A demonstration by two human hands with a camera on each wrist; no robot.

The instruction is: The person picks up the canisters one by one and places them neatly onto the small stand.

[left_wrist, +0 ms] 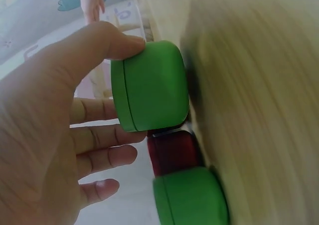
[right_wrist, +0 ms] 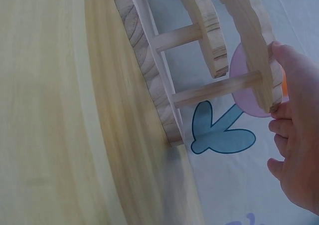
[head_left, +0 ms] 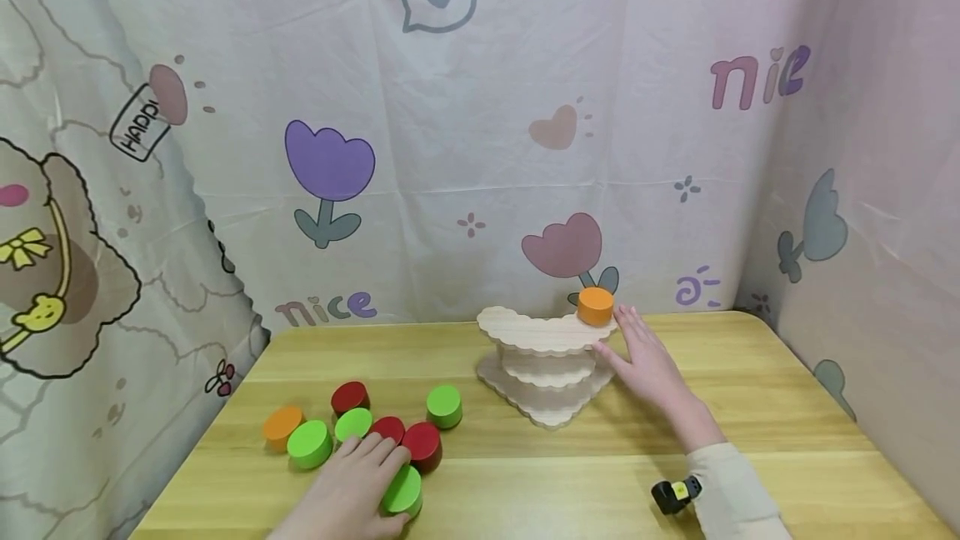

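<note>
On the left of the table, my left hand [head_left: 358,477] pinches a green round block [left_wrist: 154,88] between thumb and fingers. A dark red block [left_wrist: 175,152] and another green block [left_wrist: 192,197] lie just beyond it in the left wrist view. My right hand [head_left: 651,367] is at the right end of a tiered wooden stand [head_left: 543,333]. Its fingers look extended in the head view, and its thumb touches the edge of the top tier. An orange round block [head_left: 596,307] sits on that end, beside the fingertips; the hand mostly hides it in the right wrist view.
Around my left hand lie an orange block [head_left: 283,427], red blocks [head_left: 350,397] and green blocks [head_left: 444,407]. The stand rests on a wooden table [head_left: 555,486] near its back edge. A printed cloth [head_left: 450,107] hangs behind and at both sides.
</note>
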